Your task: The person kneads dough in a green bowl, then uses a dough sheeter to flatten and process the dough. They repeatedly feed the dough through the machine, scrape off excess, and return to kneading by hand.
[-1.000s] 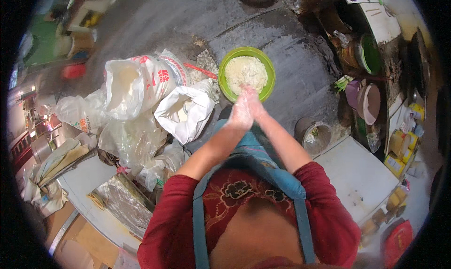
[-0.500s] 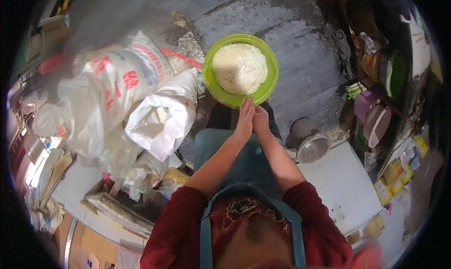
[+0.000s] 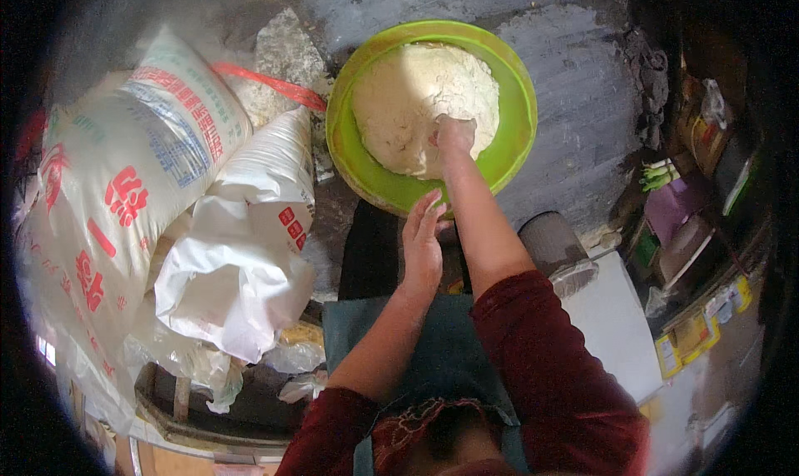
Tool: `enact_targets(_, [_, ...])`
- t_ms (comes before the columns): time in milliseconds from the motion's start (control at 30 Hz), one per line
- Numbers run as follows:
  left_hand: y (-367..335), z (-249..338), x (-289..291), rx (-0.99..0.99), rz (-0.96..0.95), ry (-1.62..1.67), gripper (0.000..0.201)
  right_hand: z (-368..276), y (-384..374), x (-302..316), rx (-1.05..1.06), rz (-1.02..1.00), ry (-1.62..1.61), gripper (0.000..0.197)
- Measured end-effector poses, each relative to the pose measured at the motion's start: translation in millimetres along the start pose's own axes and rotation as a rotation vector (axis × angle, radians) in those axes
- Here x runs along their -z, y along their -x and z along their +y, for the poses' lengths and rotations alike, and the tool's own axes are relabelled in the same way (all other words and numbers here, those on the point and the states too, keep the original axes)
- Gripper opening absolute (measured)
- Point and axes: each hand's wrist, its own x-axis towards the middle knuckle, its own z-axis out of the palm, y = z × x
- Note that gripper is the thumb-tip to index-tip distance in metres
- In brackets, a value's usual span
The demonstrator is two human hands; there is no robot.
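A wide lime-green basin (image 3: 523,108) stands on the floor in front of me, with a large pale mound of dough (image 3: 395,114) filling much of it. My right hand (image 3: 454,135) is closed in a fist and presses into the right part of the dough; its fingertips are hidden. At the basin's near rim is my left hand (image 3: 423,235), fingers extended and slightly apart, with nothing in it. Whether it touches the rim, I cannot tell.
Left of the basin lie a full white sack (image 3: 125,168) with red print and an opened white bag (image 3: 225,268). A red strip (image 3: 270,85) runs toward the basin. A grey bucket (image 3: 553,243) lies near my right side. A purple container (image 3: 678,205) is farther right.
My hands were together at the near rim. The right has moved forward onto the dough and the left stays by the rim. I have leaned closer, so the basin looks larger.
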Motion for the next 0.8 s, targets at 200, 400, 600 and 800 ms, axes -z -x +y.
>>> enact_targets(200, [-4,31,-10,0.111,0.044,0.055,0.034,-108,35,32,0.273,-0.048,-0.371,0.063])
enact_targets(400, [-12,42,-23,0.105,0.038,0.107,0.031,-90,41,44,0.329,0.368,0.175,0.064])
enact_targets(600, [-19,48,-17,-0.238,0.151,-0.126,0.027,-78,15,-15,0.072,0.138,0.278,0.061])
enact_targets(800, [-22,50,-19,-0.012,0.168,0.247,0.027,-98,48,-17,0.986,0.303,0.016,0.046])
